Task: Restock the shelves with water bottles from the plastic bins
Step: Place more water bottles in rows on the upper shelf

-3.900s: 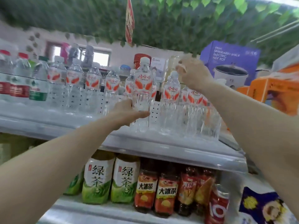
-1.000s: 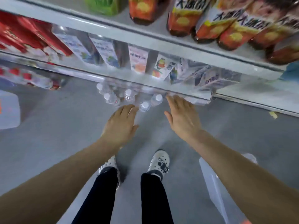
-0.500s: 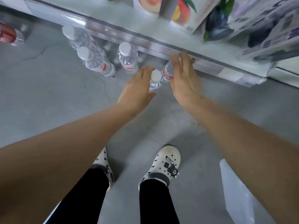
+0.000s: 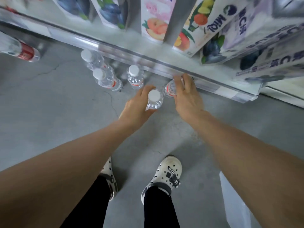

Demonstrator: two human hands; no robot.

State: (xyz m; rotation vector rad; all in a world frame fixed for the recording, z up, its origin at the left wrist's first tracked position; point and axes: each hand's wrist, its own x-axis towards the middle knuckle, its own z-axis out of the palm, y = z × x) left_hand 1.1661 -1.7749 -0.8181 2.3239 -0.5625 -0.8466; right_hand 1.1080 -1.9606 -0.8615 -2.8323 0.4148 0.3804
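Several clear water bottles with white caps and red labels stand on the grey concrete floor below the lowest shelf edge (image 4: pixel 125 51). My left hand (image 4: pixel 136 106) grips one white-capped bottle (image 4: pixel 154 100) around its body. My right hand (image 4: pixel 185 96) curls over a second bottle (image 4: pixel 169 89) just under the shelf lip; its cap is hidden by my fingers. Three more bottles stand to the left: one (image 4: pixel 135 76), another (image 4: pixel 105 79) and a third (image 4: pixel 92 60).
Juice cartons (image 4: pixel 156 17) fill the bottom shelf above the bottles. A red-labelled bottle (image 4: pixel 19 50) lies at the far left. My white clogs (image 4: pixel 164 175) stand on the floor. A translucent plastic piece (image 4: pixel 233 203) shows at lower right.
Both hands have closed on bottles: the left now wraps round the white-capped one, the right has settled over the one beside it. The view has dropped from the top shelf to the floor.
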